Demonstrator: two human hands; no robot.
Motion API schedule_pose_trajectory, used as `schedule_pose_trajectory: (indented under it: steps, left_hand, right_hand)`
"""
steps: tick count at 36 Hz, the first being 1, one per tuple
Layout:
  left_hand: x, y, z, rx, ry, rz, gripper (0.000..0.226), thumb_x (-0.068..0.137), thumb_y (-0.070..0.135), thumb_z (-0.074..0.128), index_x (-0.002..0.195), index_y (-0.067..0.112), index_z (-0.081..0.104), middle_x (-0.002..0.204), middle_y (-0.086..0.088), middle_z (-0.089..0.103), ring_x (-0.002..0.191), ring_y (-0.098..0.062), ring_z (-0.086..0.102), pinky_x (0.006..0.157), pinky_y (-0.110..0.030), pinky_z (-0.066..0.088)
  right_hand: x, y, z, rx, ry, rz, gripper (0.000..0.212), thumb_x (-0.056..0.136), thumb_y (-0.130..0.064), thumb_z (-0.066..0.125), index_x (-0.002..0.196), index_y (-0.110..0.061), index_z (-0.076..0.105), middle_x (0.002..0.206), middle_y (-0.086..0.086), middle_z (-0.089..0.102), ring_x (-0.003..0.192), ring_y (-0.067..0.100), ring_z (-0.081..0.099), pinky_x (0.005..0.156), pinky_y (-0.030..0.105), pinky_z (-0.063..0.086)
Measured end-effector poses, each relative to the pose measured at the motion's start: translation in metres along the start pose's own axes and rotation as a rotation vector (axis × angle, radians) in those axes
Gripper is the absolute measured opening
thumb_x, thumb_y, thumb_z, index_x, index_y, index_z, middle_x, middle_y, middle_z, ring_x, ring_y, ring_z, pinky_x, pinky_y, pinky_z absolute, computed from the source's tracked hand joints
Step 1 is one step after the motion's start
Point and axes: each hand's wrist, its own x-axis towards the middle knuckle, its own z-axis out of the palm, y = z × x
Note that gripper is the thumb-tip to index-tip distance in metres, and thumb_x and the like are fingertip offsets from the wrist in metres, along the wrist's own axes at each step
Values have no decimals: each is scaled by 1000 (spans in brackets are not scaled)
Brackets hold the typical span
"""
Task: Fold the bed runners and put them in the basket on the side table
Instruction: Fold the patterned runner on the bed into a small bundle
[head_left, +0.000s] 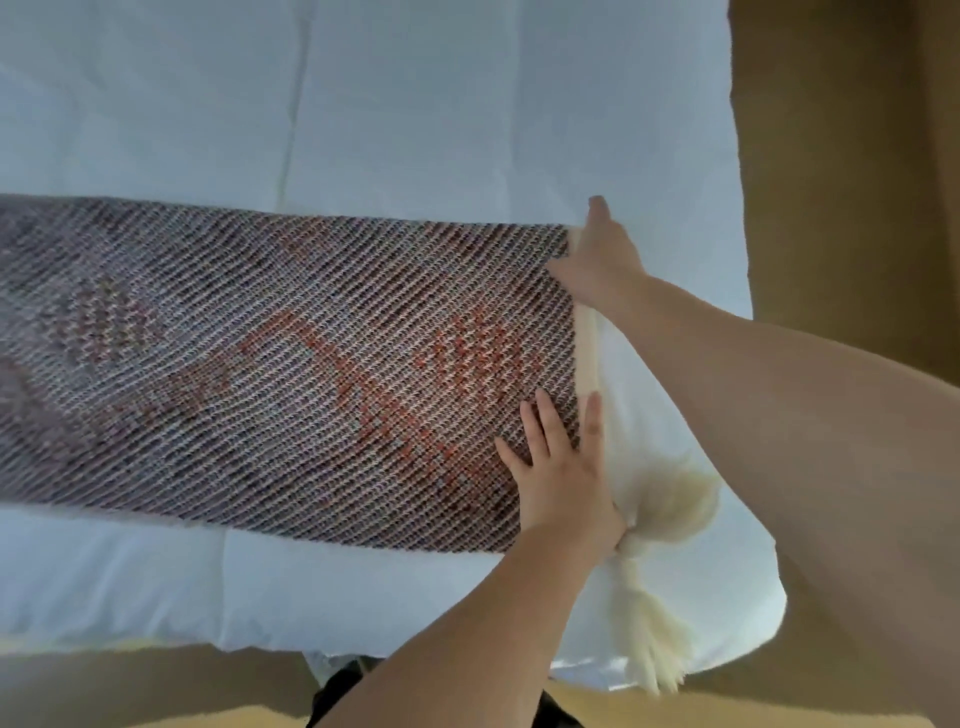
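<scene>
Your left hand (558, 483) flat, fingers (535, 426) spread on bed runner (285, 364); right hand (602, 260) fingers closed on its far corner; bed (415, 104) beneath.

bed runner (291, 358): grey-white weave, orange motifs | tassel (652, 623): cream | bedsheet (415, 104): white

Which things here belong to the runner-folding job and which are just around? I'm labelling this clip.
Job: the woven bed runner with its cream tassel; left hand flat on its near corner; right hand at its far corner.

Just around: white bedding; brown floor. The basket is not in view.
</scene>
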Motion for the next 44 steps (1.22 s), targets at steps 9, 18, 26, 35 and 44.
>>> schedule_pose_trajectory:
  steps: [9,18,26,35,44]
  left_hand:
    - [-29,-5,-37,-51,-72,83,59,83,5,55,134,22,30,154,-11,-13,132,-35,24,95,-46,45]
    - [-66,-39,-60,-96,-9,-42,23,90,14,51,112,9,51,117,-11,41,92,-28,53,73,-36,47]
    - [-125,-81,-106,-190,79,-159,8,89,9,55,90,12,47,108,-6,41,81,-24,52,70,-34,48]
    - [-221,-150,-176,-174,302,-296,14,85,4,51,85,17,56,95,3,42,69,-15,51,62,-30,49]
    - [-309,-236,-236,-195,471,-296,19,83,4,53,83,22,60,93,5,45,68,-15,49,57,-27,37]
  right_hand:
    - [10,-28,-5,-169,-143,109,55,79,-11,63,131,-13,46,134,15,31,82,25,54,63,31,45]
    - [-6,-48,4,-396,-70,48,20,77,-13,52,94,-4,56,100,13,56,97,33,55,79,37,51]
    - [-49,-112,-42,-187,-82,-19,24,76,-7,61,64,-10,41,59,3,43,48,18,43,42,22,29]
    - [-141,-223,-87,11,-108,-79,7,81,2,57,80,-5,56,78,26,65,64,33,63,71,44,56]
    - [-230,-324,-89,168,-128,-131,25,87,5,48,73,-12,60,78,11,57,62,24,57,55,32,52]
